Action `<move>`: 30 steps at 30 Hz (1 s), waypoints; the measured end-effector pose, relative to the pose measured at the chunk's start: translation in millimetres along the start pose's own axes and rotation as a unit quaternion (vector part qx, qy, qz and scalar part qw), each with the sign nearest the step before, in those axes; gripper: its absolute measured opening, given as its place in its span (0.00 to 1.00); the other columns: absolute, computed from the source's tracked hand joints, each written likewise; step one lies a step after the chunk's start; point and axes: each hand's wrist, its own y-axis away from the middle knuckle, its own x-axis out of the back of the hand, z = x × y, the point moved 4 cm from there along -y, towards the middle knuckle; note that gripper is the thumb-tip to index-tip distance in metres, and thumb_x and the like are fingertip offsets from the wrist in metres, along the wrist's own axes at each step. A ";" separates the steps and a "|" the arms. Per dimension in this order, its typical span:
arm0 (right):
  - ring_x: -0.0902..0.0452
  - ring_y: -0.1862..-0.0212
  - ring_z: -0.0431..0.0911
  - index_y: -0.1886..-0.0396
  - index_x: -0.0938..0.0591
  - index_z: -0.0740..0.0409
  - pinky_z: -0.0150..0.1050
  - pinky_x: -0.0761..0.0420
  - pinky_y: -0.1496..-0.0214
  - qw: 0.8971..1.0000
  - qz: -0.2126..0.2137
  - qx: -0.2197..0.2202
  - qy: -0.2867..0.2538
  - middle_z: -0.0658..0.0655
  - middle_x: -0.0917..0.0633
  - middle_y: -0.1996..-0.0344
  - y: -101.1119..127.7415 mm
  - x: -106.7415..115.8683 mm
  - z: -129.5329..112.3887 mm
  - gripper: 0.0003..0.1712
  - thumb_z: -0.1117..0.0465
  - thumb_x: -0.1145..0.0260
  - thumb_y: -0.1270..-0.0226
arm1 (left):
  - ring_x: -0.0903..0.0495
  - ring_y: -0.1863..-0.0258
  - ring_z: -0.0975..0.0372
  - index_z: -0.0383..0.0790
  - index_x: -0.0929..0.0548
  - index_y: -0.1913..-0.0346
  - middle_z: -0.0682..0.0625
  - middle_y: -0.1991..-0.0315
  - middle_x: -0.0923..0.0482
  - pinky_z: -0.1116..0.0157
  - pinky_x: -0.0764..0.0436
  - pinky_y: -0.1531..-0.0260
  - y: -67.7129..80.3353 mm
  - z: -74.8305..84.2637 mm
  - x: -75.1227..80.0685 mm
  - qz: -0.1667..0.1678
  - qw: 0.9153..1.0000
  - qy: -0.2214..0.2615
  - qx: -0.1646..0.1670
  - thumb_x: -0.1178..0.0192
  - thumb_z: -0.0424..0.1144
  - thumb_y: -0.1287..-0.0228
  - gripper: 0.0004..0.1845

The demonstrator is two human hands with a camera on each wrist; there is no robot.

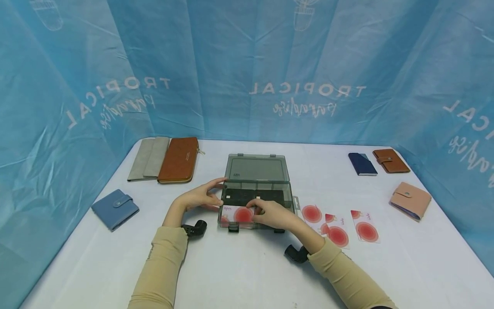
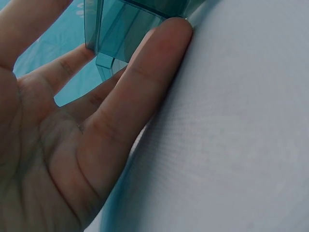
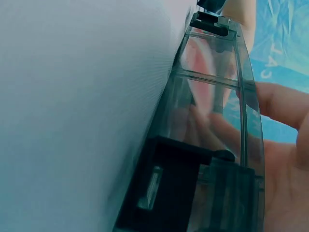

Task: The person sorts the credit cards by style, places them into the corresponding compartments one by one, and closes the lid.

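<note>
We have a card (image 1: pixel 238 213), white with a red disc, at the front of the open box (image 1: pixel 254 201), which stands mid-counter. Our right hand (image 1: pixel 271 213) pinches the card's right end between curled fingers and thumb; the card lies over the front compartment, though we cannot tell whether it rests on the rim or hangs just above. It looks thin, light and springy, probably slick on its faces, so we judge the short ends or long edges the best places to take hold, with a light pinch that does not bend it.

The box is smoky clear plastic, stiff and light by the look of it, its lid (image 1: pixel 256 168) lying back behind; it could slide on the smooth counter (image 1: pixel 239 270). Our left hand (image 1: pixel 200 197) steadies it with spread, nearly straight fingers (image 2: pixel 145 77) against the left wall, holding nothing. In the right wrist view we see the front wall (image 3: pixel 212 121) and a dark latch (image 3: pixel 208 22) close up.

Three more cards (image 1: pixel 339 224) lie just right of the box. Wallets sit further out: blue (image 1: pixel 115 209), grey (image 1: pixel 148 158) and brown (image 1: pixel 179 159) on the left; navy (image 1: pixel 362 164), tan (image 1: pixel 390 160) and pink (image 1: pixel 410 200) on the right.
</note>
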 end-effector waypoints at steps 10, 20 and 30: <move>0.24 0.52 0.47 0.37 0.29 0.53 0.45 0.23 0.51 0.999 -0.034 0.007 0.018 0.55 0.19 0.52 1.7 -2.2 0.4 0.24 0.55 0.45 0.31 | 0.22 0.58 0.57 0.50 0.53 0.27 0.36 0.30 0.53 0.57 0.21 0.54 1.8 1.1 0.4 0.000 1.000 -0.004 0.000 0.34 0.39 0.44 0.47; 0.25 0.60 0.44 0.46 0.23 0.53 0.40 0.23 0.59 0.993 0.102 0.031 -0.048 0.53 0.19 0.59 32.1 59.2 7.4 0.16 0.57 0.43 0.31 | 0.21 0.57 0.56 0.50 0.53 0.27 0.36 0.30 0.54 0.57 0.21 0.54 1.2 0.7 0.7 -0.004 1.000 0.007 -0.007 0.34 0.38 0.44 0.47; 0.27 0.53 0.54 0.46 0.27 0.64 0.48 0.24 0.52 0.996 0.052 -0.049 -0.045 0.62 0.22 0.56 60.2 100.9 78.6 0.22 0.63 0.37 0.39 | 0.21 0.58 0.56 0.49 0.54 0.27 0.36 0.30 0.55 0.56 0.21 0.54 0.9 0.1 0.1 -0.004 1.000 0.012 -0.007 0.34 0.38 0.44 0.48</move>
